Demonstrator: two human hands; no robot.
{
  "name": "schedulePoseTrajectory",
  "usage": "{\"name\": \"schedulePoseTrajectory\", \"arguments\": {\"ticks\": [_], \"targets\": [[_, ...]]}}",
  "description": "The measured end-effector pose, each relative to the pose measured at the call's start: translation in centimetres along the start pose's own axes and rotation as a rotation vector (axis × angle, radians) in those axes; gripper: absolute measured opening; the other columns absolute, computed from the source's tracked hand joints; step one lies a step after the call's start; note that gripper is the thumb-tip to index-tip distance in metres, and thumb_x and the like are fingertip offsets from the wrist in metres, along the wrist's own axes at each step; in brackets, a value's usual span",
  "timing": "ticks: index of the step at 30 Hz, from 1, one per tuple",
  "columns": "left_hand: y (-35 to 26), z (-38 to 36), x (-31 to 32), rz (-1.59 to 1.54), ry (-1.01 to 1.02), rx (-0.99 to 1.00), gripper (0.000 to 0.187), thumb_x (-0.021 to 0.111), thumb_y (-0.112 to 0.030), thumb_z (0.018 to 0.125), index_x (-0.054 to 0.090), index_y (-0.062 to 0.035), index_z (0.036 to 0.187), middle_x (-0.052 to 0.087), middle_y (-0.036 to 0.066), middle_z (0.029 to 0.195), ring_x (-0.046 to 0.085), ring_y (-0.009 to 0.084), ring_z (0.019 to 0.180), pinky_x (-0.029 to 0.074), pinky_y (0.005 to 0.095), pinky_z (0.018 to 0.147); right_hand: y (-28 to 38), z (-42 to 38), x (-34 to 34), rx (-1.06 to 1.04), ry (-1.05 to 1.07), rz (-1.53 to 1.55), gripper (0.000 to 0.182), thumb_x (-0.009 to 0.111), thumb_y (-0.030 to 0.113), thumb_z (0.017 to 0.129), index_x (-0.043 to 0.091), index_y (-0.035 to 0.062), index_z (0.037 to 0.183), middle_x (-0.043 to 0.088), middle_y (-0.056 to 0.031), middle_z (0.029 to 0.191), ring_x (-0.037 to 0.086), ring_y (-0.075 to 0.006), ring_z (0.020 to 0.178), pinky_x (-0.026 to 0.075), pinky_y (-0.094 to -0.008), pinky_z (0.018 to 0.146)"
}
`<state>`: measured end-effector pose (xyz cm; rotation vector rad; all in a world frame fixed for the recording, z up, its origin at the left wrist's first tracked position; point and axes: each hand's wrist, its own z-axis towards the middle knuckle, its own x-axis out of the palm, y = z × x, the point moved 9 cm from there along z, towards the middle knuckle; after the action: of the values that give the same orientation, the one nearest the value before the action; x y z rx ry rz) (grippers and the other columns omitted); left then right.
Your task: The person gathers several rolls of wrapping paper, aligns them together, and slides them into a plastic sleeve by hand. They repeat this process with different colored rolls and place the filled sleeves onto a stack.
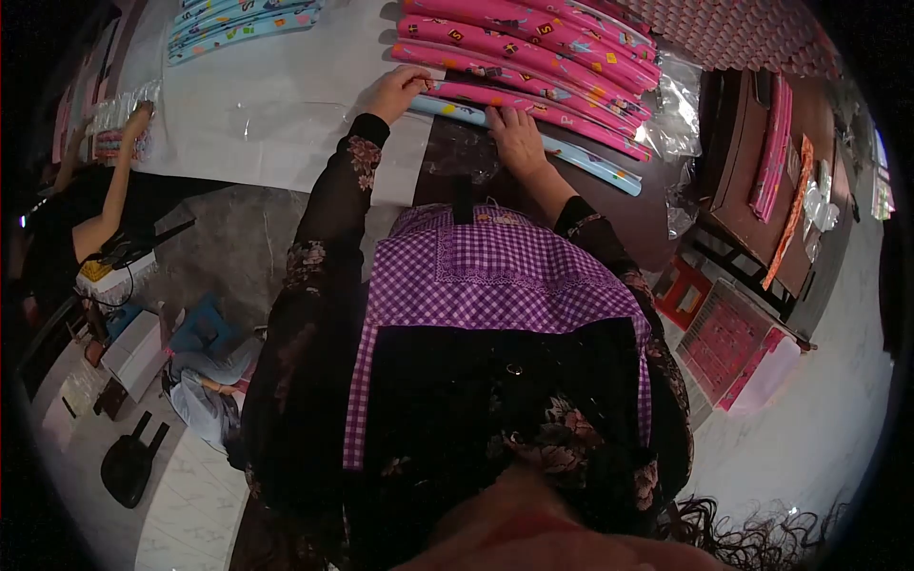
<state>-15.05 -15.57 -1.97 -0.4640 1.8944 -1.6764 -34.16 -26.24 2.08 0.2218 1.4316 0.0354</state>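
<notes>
A light blue patterned roll [595,168] lies slantwise along the near side of a stack of pink patterned rolls [533,59]. At the left end of the rolls is my left hand [398,92], its fingers closed at the end; what they pinch is too small to make out. My right hand [519,136] rests on the middle of the blue roll with its fingers spread, near the lowest pink roll. Under my left hand the surface is white sheeting [324,124]; under my right it is dark brown.
Folded light blue patterned material [246,24] lies at the top left. Clear plastic [678,100] is right of the pink stack. A brown table [743,152] stands at the right, a crate [725,328] below it. Co-workers [105,200] are at the left.
</notes>
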Motion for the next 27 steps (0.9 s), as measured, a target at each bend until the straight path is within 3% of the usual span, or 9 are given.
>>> {"name": "schedulePoseTrajectory", "arguments": {"ticks": [5, 10, 14, 17, 19, 27], "targets": [[0.3, 0.0, 0.1, -0.048, 0.045, 0.026, 0.013, 0.053, -0.002, 0.090, 0.062, 0.0019, 0.098, 0.059, 0.008, 0.097, 0.062, 0.0175, 0.089, 0.049, 0.0286, 0.080, 0.2, 0.1, 0.0, -0.038, 0.014, -0.013, 0.043, 0.058, 0.019, 0.085, 0.050, 0.0056, 0.125, 0.054, -0.0126, 0.106, 0.052, -0.0286, 0.099, 0.043, -0.0404, 0.085], [-0.1, -0.3, 0.0, 0.173, 0.095, 0.118, 0.015, 0.050, -0.005, 0.093, 0.060, 0.0001, 0.103, 0.057, 0.007, 0.106, 0.057, 0.0177, 0.096, 0.045, 0.0305, 0.085, -0.3, 0.8, 0.1, -0.008, 0.052, -0.015, 0.040, 0.066, 0.021, 0.077, 0.053, 0.0076, 0.113, 0.055, -0.0122, 0.108, 0.053, -0.0296, 0.097, 0.043, -0.0403, 0.083], [0.5, -0.4, -0.2, 0.112, 0.095, 0.045, 0.016, 0.050, -0.005, 0.092, 0.060, -0.0003, 0.104, 0.056, 0.006, 0.108, 0.056, 0.0173, 0.098, 0.044, 0.0307, 0.085, -0.2, 1.6, -0.7, -0.023, 0.009, -0.017, 0.030, 0.062, 0.020, 0.080, 0.056, 0.0042, 0.104, 0.053, -0.0149, 0.112, 0.052, -0.0308, 0.102, 0.043, -0.0423, 0.086], [0.7, -0.4, -0.1, 0.137, 0.110, 0.051, 0.016, 0.050, -0.004, 0.092, 0.060, -0.0005, 0.104, 0.056, 0.006, 0.109, 0.055, 0.0173, 0.099, 0.044, 0.0303, 0.085, 0.4, 2.1, -2.4, -0.078, -0.071, -0.073, 0.032, 0.066, 0.022, 0.076, 0.057, 0.0039, 0.101, 0.051, -0.0167, 0.119, 0.050, -0.0332, 0.109, 0.039, -0.0449, 0.093], [0.4, -0.6, -0.1, 0.102, 0.111, 0.068, 0.016, 0.050, -0.004, 0.092, 0.060, -0.0008, 0.104, 0.056, 0.006, 0.110, 0.055, 0.0171, 0.099, 0.044, 0.0302, 0.086, 0.4, 2.3, -3.3, -0.104, -0.128, -0.034, 0.040, 0.075, 0.024, 0.065, 0.058, 0.0060, 0.096, 0.050, -0.0163, 0.124, 0.047, -0.0334, 0.117, 0.038, -0.0441, 0.096], [0.1, -0.7, -0.1, 0.109, 0.140, 0.079, 0.019, 0.051, -0.006, 0.093, 0.060, -0.0035, 0.109, 0.056, 0.006, 0.112, 0.055, 0.0171, 0.100, 0.043, 0.0302, 0.087, -1.3, 2.9, -1.1, -0.056, -0.024, 0.157, 0.042, 0.075, 0.022, 0.068, 0.055, 0.0028, 0.099, 0.053, -0.0160, 0.120, 0.050, -0.0338, 0.114, 0.040, -0.0437, 0.094]]}}
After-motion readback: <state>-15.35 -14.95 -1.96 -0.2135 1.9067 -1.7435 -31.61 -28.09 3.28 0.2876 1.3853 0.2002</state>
